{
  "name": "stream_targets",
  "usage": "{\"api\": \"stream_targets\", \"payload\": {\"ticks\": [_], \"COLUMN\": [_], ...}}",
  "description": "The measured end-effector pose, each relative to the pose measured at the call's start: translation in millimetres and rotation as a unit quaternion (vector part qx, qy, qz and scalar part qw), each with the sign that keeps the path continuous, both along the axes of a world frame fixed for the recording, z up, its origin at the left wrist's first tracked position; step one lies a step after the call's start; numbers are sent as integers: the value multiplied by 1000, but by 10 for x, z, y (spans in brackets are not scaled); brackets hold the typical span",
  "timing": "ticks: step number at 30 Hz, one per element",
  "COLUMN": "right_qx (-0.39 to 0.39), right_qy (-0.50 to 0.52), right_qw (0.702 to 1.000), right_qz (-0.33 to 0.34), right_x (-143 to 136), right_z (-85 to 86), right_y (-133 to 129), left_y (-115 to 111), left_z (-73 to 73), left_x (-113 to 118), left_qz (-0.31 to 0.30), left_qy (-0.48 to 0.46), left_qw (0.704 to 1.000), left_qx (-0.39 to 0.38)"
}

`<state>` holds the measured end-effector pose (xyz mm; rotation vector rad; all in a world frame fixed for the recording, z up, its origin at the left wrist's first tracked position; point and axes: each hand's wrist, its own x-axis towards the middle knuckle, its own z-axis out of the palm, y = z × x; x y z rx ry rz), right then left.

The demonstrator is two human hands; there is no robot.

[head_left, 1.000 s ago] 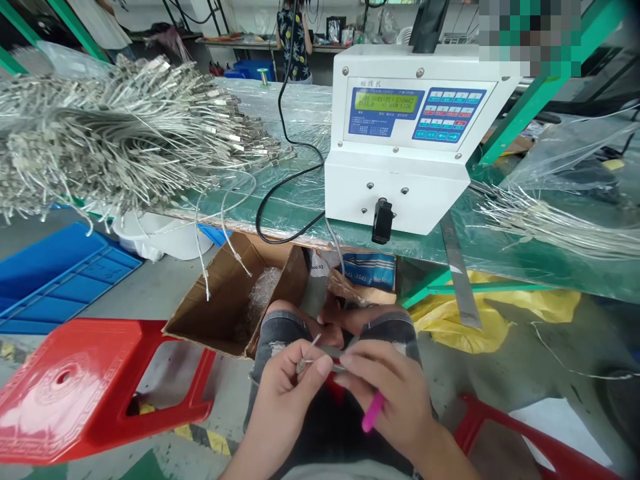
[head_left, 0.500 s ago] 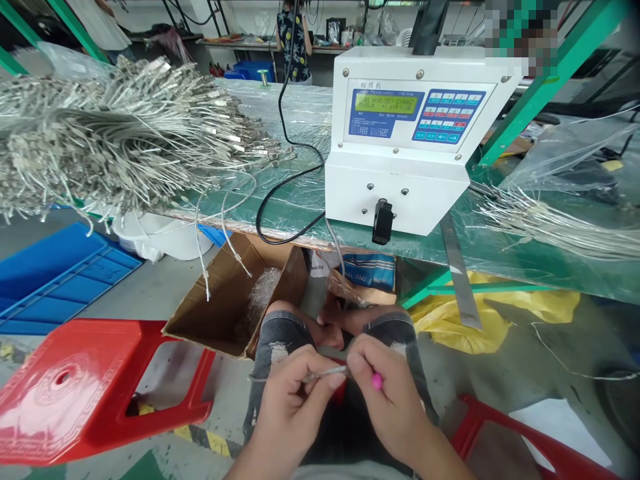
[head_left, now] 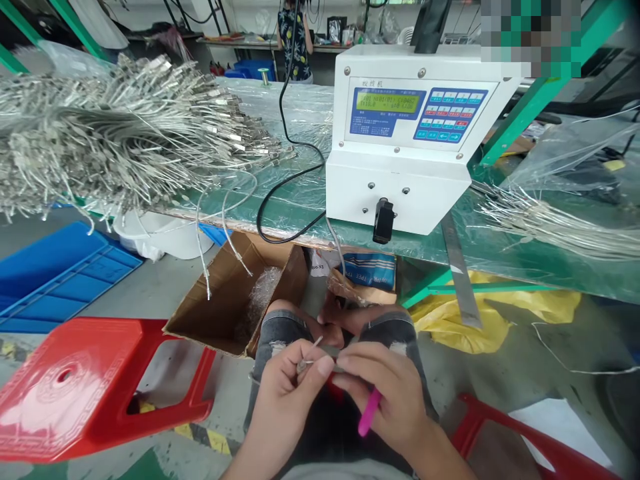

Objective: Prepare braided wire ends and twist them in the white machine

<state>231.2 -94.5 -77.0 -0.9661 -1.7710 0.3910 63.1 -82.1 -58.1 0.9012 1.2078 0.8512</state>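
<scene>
Over my lap, my left hand (head_left: 293, 397) is closed with thumb and fingertips pinching the end of a thin grey cable (head_left: 303, 365). A short wire tip sticks up from between its fingers. Right beside it, my right hand (head_left: 395, 387) is closed around a tool with a bright pink handle (head_left: 370, 415). The tool's working end is hidden by the fingers, so its kind cannot be made out. The fingertips of both hands are close together at the cable end.
A white machine (head_left: 395, 167) with display and keypad stands on the green table (head_left: 240, 213). A large cable pile (head_left: 130, 133) lies left, a smaller wire bundle (head_left: 555, 223) right. Below are a cardboard box (head_left: 210, 300), a red stool (head_left: 65, 387) and a blue crate (head_left: 60, 273).
The pink handle has swung downward and shows more of its length. My right fingers have spread along the cable end, and a wire tip now points up from my left hand.
</scene>
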Motion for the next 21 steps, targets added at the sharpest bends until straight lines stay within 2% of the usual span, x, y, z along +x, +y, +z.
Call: {"api": "stream_targets", "payload": {"ticks": [6, 11, 14, 18, 21], "right_qx": [-69, -119, -144, -160, -155], "right_qy": [44, 54, 56, 36, 43], "right_qw": [997, 991, 988, 986, 987], "right_qz": [-9, -20, -22, -20, -30], "right_x": [-39, 2, 15, 11, 38], "right_z": [76, 76, 60, 51, 25], "right_y": [16, -13, -16, 14, 23], "left_y": [-14, -42, -51, -28, 33], "left_z": [43, -28, -33, 107, 228], "left_x": [8, -64, -116, -186, -319], "left_qz": [-10, 1, -20, -79, -94], "left_qy": [-15, -36, -54, -25, 13], "left_qw": [1000, 998, 996, 992, 987], "left_qx": [24, 48, 62, 96, 131]}}
